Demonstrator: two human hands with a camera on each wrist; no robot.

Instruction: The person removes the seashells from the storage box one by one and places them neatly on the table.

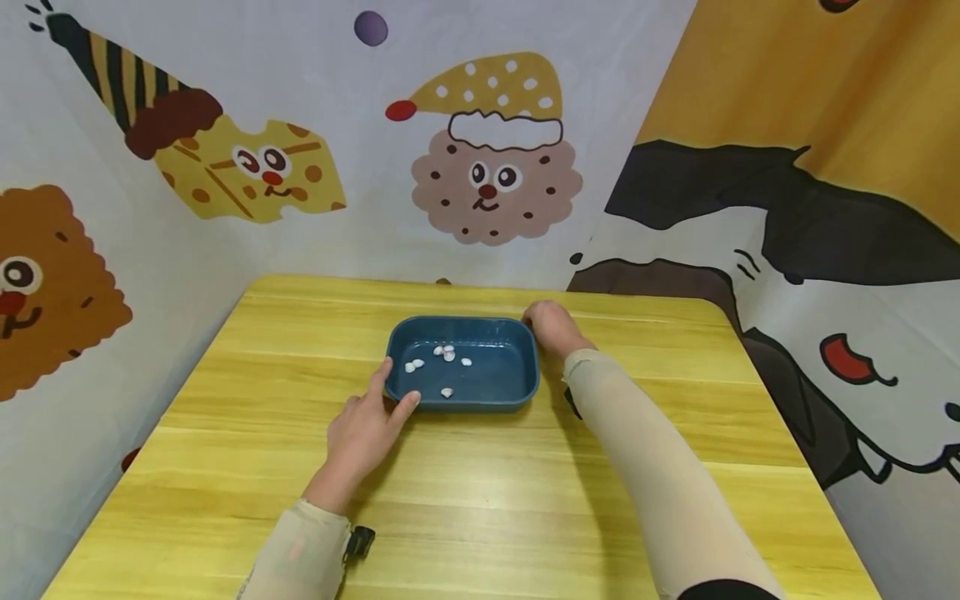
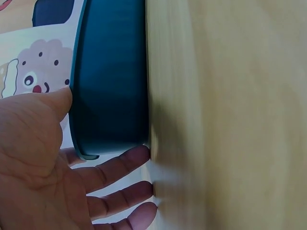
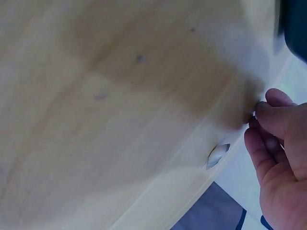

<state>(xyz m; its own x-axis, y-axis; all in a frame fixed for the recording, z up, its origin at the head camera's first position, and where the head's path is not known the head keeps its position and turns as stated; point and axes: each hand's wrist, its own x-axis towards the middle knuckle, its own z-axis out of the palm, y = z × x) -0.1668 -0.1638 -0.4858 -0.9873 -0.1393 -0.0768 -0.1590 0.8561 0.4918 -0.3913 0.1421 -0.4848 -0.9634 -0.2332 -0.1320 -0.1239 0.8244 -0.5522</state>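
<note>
A dark blue rectangular tray point(image 1: 487, 407) stands on the table with several small white shells point(image 1: 449, 356) scattered inside, mostly in its left half. At its near left corner is my left hand point(image 1: 362, 433), thumb and index finger touching the tray; its other fingers point(image 2: 122, 195) extend fairly straight beside it. Just outside the far right corner, my right hand point(image 1: 558, 329) reaches down to the table edge. Its fingers curl in toward the thumb point(image 3: 274, 117), around a small pale thing that is mostly hidden. A shell point(image 3: 218, 156) lies on the table near that hand.
The yellow wood-grain table point(image 1: 480, 500) has its far edge just behind the tray. Cloth with cartoon figures point(image 1: 495, 192) hangs behind and at both sides. Dark specks point(image 3: 140, 58) mark the tabletop in the right wrist view.
</note>
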